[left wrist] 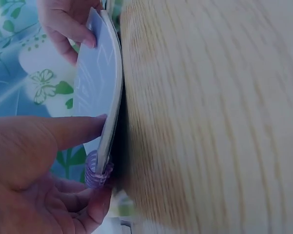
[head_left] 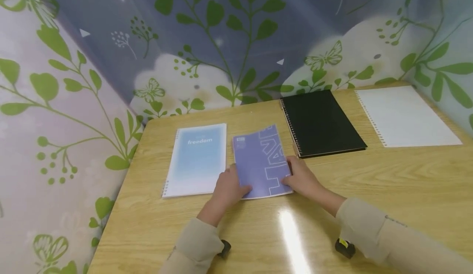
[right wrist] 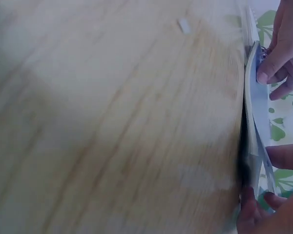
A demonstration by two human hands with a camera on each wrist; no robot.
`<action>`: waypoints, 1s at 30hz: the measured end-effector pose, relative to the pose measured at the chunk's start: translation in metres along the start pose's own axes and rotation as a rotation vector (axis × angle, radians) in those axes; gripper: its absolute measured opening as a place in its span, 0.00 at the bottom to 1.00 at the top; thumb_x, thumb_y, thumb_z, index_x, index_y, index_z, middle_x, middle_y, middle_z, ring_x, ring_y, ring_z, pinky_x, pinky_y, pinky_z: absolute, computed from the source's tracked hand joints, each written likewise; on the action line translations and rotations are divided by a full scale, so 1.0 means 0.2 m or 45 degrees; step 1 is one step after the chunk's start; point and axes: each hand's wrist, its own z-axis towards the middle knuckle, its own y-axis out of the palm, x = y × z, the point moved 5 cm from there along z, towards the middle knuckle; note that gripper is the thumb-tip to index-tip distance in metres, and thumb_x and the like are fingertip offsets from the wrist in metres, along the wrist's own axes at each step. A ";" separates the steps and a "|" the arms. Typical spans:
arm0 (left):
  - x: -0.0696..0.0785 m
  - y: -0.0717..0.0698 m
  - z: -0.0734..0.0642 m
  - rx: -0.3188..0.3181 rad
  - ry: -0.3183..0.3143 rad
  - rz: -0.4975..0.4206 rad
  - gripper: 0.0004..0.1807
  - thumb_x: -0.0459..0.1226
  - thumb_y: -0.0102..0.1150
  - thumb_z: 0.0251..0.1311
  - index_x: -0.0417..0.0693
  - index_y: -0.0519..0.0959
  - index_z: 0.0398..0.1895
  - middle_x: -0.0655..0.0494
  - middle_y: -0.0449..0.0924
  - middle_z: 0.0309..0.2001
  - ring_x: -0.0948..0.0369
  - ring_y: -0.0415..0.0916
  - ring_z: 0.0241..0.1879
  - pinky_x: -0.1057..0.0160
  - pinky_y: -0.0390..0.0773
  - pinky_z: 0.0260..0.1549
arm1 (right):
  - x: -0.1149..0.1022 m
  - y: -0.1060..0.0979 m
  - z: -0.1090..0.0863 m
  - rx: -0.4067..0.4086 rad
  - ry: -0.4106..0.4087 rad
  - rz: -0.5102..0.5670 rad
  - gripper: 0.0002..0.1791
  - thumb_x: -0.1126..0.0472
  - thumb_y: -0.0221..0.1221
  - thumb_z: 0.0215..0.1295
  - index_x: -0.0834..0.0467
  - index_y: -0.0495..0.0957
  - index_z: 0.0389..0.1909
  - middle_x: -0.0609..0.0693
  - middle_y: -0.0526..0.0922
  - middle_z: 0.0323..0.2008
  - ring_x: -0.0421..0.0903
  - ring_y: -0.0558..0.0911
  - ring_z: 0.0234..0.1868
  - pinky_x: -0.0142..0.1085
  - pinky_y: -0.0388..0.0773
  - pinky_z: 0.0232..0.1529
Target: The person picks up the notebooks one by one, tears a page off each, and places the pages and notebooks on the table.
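A purple spiral notebook [head_left: 255,163] with white outlined letters lies between my two hands over the wooden table. My left hand [head_left: 230,187] grips its near left corner, thumb on the cover. In the left wrist view, the fingers reach under the purple coil binding [left wrist: 96,170], and the notebook bows a little. My right hand [head_left: 304,178] holds the right edge, thumb on top. In the right wrist view, the cover [right wrist: 261,105] parts slightly from the pages near that right thumb [right wrist: 285,157], with other fingers underneath.
A blue and white "freedom" notebook [head_left: 199,159] lies left of the purple one. To the right are a black spiral notebook [head_left: 323,122] and a white perforated sheet [head_left: 408,116]. A leaf-patterned cloth wall [head_left: 236,31] closes off the back of the table [head_left: 399,179].
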 end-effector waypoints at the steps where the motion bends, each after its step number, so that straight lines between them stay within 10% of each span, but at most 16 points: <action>1: 0.00 0.00 0.00 0.003 0.014 0.026 0.43 0.47 0.64 0.52 0.30 0.59 0.63 0.33 0.69 0.54 0.43 0.68 0.54 0.50 0.71 0.52 | 0.00 0.00 0.00 0.015 -0.002 -0.035 0.33 0.70 0.59 0.48 0.73 0.62 0.58 0.68 0.71 0.50 0.59 0.72 0.49 0.51 0.68 0.54; 22: 0.03 -0.03 0.03 -0.064 0.105 0.303 0.37 0.54 0.61 0.53 0.43 0.68 0.62 0.43 0.65 0.59 0.48 0.63 0.53 0.52 0.70 0.50 | 0.04 0.00 0.03 -0.007 0.138 0.057 0.32 0.67 0.59 0.49 0.73 0.61 0.56 0.66 0.62 0.51 0.57 0.66 0.50 0.48 0.69 0.53; 30: 0.07 -0.22 0.10 -0.028 0.136 -0.053 0.32 0.55 0.47 0.63 0.45 0.67 0.63 0.43 0.67 0.61 0.46 0.65 0.60 0.48 0.68 0.56 | -0.15 -0.04 -0.02 0.055 -0.077 0.324 0.24 0.57 0.46 0.70 0.68 0.63 0.60 0.63 0.67 0.54 0.55 0.71 0.52 0.44 0.71 0.52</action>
